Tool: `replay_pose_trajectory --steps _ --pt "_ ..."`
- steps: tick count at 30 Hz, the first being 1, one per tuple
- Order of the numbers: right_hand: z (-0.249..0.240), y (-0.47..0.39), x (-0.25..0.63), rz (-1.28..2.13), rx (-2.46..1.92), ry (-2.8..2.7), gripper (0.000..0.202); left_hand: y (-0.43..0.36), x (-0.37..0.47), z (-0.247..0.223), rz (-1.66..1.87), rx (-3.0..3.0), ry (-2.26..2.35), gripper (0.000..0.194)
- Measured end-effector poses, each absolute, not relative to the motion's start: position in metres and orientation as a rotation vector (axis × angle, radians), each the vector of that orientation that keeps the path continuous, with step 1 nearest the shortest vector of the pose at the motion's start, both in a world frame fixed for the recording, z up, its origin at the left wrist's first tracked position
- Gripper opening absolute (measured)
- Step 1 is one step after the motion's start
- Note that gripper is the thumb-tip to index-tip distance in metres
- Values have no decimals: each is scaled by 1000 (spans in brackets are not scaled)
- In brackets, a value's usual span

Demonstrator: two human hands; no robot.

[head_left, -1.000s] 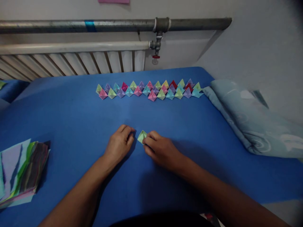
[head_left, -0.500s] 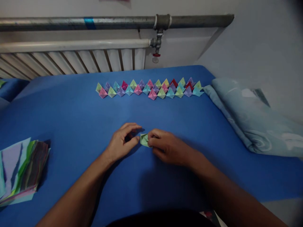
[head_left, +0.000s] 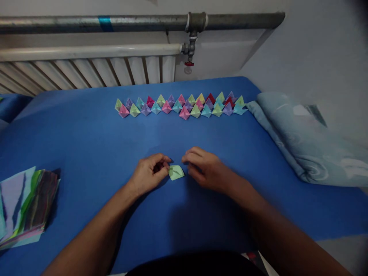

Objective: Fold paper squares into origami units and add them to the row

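Note:
A small light-green folded paper (head_left: 176,172) is low over the blue surface, between my two hands. My left hand (head_left: 151,173) pinches its left corner between thumb and fingers. Just off the paper's right side, my right hand (head_left: 205,168) hovers with thumb and fingers a little apart and nothing between them. Further back, folded paper boats (head_left: 167,107) in pink, green, blue, purple, yellow and red stand in two close rows.
The blue sheet (head_left: 94,153) covers the bed. At the left lies a stack of coloured paper (head_left: 37,203). A folded light-blue blanket (head_left: 301,142) is at the right. Behind are a white radiator (head_left: 115,71) and a metal pipe (head_left: 149,23) with a red-handled valve (head_left: 189,63).
My right hand has let go of the green paper and drawn slightly right. My left hand has taken hold of its left corner. The paper now shows a different face.

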State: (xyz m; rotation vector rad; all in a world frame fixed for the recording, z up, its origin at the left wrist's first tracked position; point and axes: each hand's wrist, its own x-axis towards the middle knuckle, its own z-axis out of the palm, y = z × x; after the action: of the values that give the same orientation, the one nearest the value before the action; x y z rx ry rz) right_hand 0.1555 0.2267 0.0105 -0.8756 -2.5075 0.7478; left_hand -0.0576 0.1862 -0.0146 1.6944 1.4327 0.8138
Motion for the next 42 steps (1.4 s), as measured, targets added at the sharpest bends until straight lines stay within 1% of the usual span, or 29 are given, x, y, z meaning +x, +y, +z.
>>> replay_pose_trajectory --steps 3,8,12,17,22,26,28,31,33,35,38,42 --pt "13 225 156 849 -989 -2570 16 186 -58 -14 803 1736 1456 24" --pt "10 223 150 866 -1081 -2702 32 188 -58 -11 748 1740 1395 28" --pt "2 225 147 802 -1107 -2673 35 188 -59 -6 707 1733 1431 29" --pt "-1 227 147 652 -1302 -2577 36 188 -60 -8 721 1582 1505 32" --pt "-3 226 145 742 -1284 -2551 33 189 -59 -16 781 1581 1471 33" --pt "-9 229 146 794 -1152 -2475 37 188 -58 -20 781 1576 1434 33" --pt "-10 230 148 718 -1133 -2410 35 188 -58 -21 792 1584 1466 30" --pt "-4 230 151 620 -1137 -2354 21 187 -58 -18 844 1726 1523 18" --pt "2 227 151 699 -1110 -2407 14 186 -58 -16 861 1860 1495 11" --pt "5 224 149 824 -1084 -2482 16 185 -57 -15 846 1946 1447 10" --pt "6 221 147 871 -1102 -2564 18 185 -57 -18 816 2035 1398 15" --pt "7 220 146 744 -1152 -2742 21 183 -57 -23 741 2149 1366 28"
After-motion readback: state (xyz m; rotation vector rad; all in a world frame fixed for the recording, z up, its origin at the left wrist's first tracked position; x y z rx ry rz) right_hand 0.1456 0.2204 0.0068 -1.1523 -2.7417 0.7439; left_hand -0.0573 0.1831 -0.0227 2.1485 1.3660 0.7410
